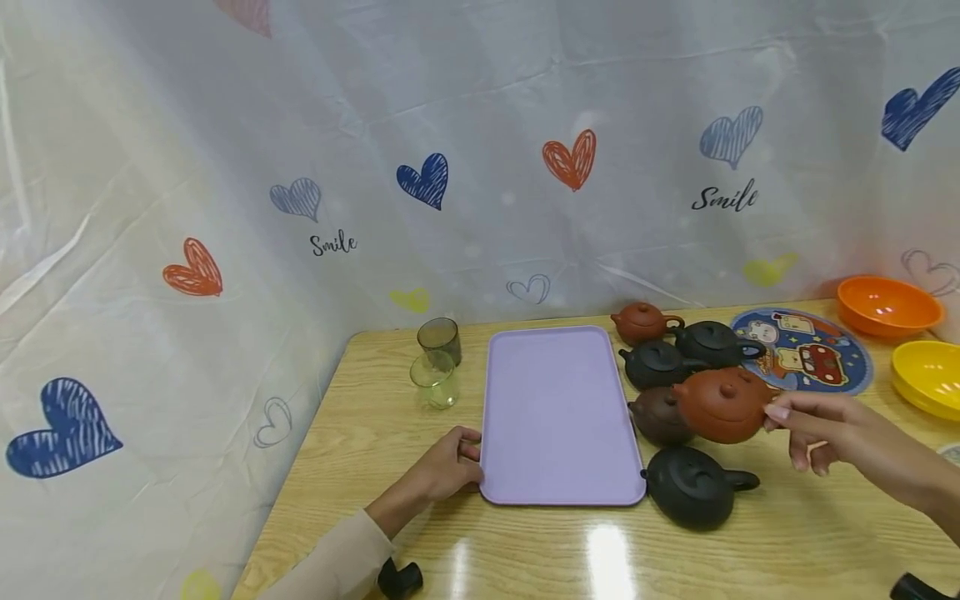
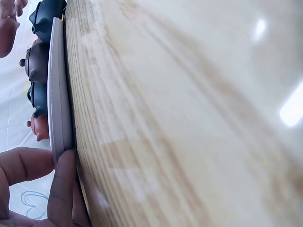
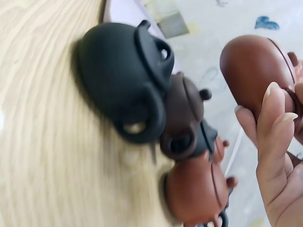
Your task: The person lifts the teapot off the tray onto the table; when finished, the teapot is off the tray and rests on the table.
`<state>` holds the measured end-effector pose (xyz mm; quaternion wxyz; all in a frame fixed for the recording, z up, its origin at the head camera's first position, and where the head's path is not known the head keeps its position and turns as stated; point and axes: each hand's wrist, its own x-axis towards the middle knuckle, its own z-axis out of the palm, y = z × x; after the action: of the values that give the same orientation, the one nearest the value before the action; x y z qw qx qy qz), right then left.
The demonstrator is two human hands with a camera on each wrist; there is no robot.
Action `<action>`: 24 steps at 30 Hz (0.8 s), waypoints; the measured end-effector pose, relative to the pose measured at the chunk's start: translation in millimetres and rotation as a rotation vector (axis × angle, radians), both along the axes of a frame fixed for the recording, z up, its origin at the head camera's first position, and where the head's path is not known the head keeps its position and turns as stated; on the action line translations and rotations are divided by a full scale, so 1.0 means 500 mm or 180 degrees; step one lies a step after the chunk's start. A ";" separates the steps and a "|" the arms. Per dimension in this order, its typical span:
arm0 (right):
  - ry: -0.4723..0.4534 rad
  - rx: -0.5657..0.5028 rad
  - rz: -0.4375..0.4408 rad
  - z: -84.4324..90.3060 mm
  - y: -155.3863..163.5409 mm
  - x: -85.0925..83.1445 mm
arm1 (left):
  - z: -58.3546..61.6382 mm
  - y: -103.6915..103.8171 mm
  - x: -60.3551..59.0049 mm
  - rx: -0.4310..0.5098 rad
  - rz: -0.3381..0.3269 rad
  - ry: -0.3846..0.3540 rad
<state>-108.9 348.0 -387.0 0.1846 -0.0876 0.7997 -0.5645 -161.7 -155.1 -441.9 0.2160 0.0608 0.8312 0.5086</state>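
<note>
My right hand (image 1: 843, 429) pinches the handle of a reddish-brown teapot (image 1: 722, 406), which hangs lifted above other teapots. In the right wrist view this teapot (image 3: 253, 71) is apart from the table. My left hand (image 1: 447, 468) grips the left edge of a lilac tray (image 1: 558, 417) near its front corner; in the left wrist view thumb and finger pinch the tray's rim (image 2: 59, 90). Along the tray's right side stand a large black teapot (image 1: 690, 489), a dark brown teapot (image 1: 660, 417), two more black teapots and a small red teapot (image 1: 641, 322). Another reddish-brown teapot (image 3: 194, 189) stands behind the held one.
Two glasses, a dark one (image 1: 441, 337) and a clear greenish one (image 1: 437, 382), stand left of the tray. A round cartoon mat (image 1: 843, 379) lies at the back right, beside an orange bowl (image 1: 888, 308) and a yellow bowl (image 1: 930, 379). A printed curtain (image 1: 480, 242) hangs behind the table.
</note>
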 end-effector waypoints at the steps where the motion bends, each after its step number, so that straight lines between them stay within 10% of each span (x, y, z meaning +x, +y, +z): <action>1: -0.0014 0.0043 -0.0010 -0.003 0.006 0.003 | 0.000 0.000 0.000 -0.0008 0.0003 0.0005; 24: 0.0062 0.0021 -0.0108 -0.110 0.110 0.060 | 0.001 0.003 -0.001 -0.0018 0.0017 0.0008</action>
<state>-79.1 403.1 -441.9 0.1675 -0.0789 0.8047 -0.5641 -162.0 -153.7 -441.3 0.2138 0.0586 0.8331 0.5067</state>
